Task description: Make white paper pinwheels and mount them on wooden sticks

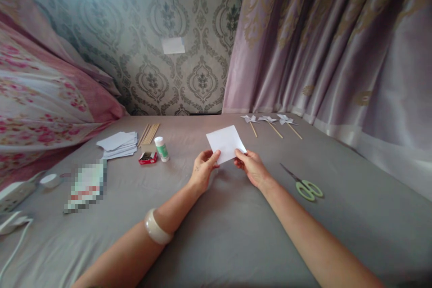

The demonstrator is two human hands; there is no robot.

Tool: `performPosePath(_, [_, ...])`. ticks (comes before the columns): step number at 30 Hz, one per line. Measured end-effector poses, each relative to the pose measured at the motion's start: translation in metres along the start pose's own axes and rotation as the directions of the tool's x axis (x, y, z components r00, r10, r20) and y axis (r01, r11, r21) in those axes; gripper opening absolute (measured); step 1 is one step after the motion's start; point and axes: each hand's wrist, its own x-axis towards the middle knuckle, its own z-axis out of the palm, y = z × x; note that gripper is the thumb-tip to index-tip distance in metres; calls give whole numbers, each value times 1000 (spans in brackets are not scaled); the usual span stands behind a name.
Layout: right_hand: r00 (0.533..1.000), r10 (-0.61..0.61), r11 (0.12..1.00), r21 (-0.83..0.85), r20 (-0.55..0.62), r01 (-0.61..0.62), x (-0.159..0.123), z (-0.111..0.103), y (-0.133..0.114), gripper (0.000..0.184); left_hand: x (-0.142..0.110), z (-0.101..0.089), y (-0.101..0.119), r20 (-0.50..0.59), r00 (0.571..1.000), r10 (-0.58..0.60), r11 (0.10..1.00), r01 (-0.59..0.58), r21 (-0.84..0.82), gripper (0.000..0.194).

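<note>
A square sheet of white paper (225, 141) is held up over the grey cloth surface, gripped by its two near corners. My left hand (204, 166) pinches the lower left corner, thumb on top. At the right corner, my right hand (251, 165) pinches it the same way. The fingers beneath the sheet are partly hidden. Scissors (303, 184) with light green handles lie to the right of my right hand. Left of my left hand stands a glue stick (161, 149) with a white cap, beside a small red box (147, 158) with dark contents.
A stack of white paper (118, 145) lies at the left, near several wooden sticks (149, 135). Three paper pinwheels (268, 120) on sticks lie at the back right. A blurred-out packet (87, 184), a round white object (49, 181) and a power strip (16, 193) are at far left.
</note>
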Motion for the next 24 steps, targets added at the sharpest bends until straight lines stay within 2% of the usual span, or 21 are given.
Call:
performPosePath(3, [997, -67, 983, -170, 43, 74, 1, -5, 0, 39, 0, 1, 0, 56, 998, 0, 1000, 1, -19, 38])
performPosePath(7, [978, -176, 904, -375, 112, 206, 7, -13, 0, 38, 0, 2, -5, 104, 994, -39, 999, 40, -4, 34])
performPosePath(12, [957, -245, 760, -582, 154, 289, 14, -30, -10, 31, 4, -2, -11, 61, 995, -83, 996, 80, 47, 34])
performPosePath(14, [946, -295, 627, -721, 130, 295, 10, -49, -19, 26, 7, -5, -12, 26, 996, -85, 996, 84, 40, 34])
performPosePath(16, [939, -330, 376, -899, 98, 227, 1, -77, -31, 21, 10, -7, -13, -4, 996, -85, 996, 86, 30, 34])
performPosePath(18, [958, -282, 125, -988, 50, 88, -14, -109, -42, 21, 12, -9, -13, -30, 995, -94, 995, 95, 17, 33])
performPosePath(19, [969, -248, 25, -999, 19, 27, -22, -126, -47, 21, 13, -9, -12, -41, 994, -100, 995, 101, 8, 33])
performPosePath(21, [983, -178, -110, -991, -50, -71, -38, -157, -57, 21, 13, -8, -12, -54, 992, -114, 993, 113, -11, 31])
performPosePath(24, [987, -107, -175, -975, -121, -138, -56, -191, -67, 22, 13, -6, -11, -67, 989, -134, 991, 132, -33, 28])
